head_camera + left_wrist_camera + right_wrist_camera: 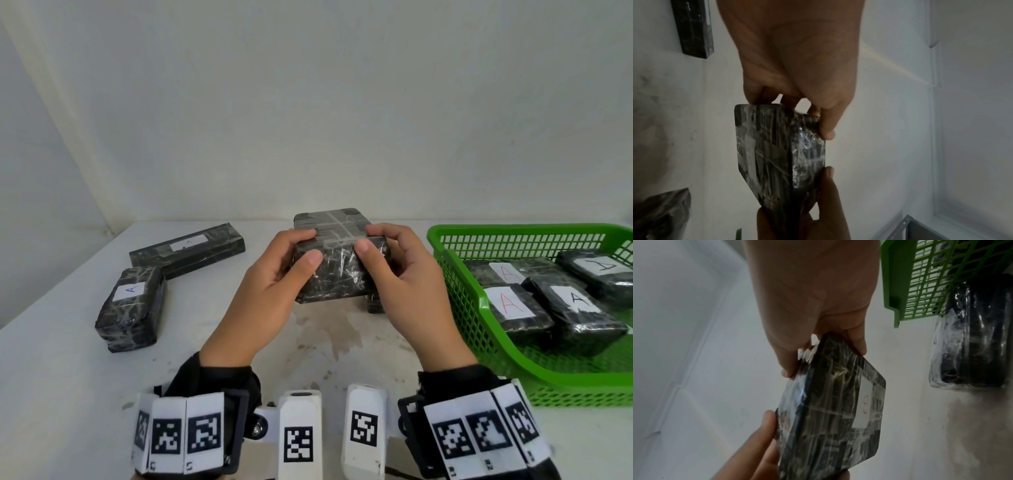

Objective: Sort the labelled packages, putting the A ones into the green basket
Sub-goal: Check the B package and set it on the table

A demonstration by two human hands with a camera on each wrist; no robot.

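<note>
Turning the wrapped package [337,260] above the table [51,359] is the step in hand, judged from the grip: it is held clear of the surface by both hands — left hand [270,291] and right hand [404,284] — thumbs on the near face, fingers curled over the far edges. The label [867,404] faces down and appears to read B in the right wrist view, so it should be read squarely before sorting. The green basket [455,253], just to the right, already holds four packages marked A.
</note>
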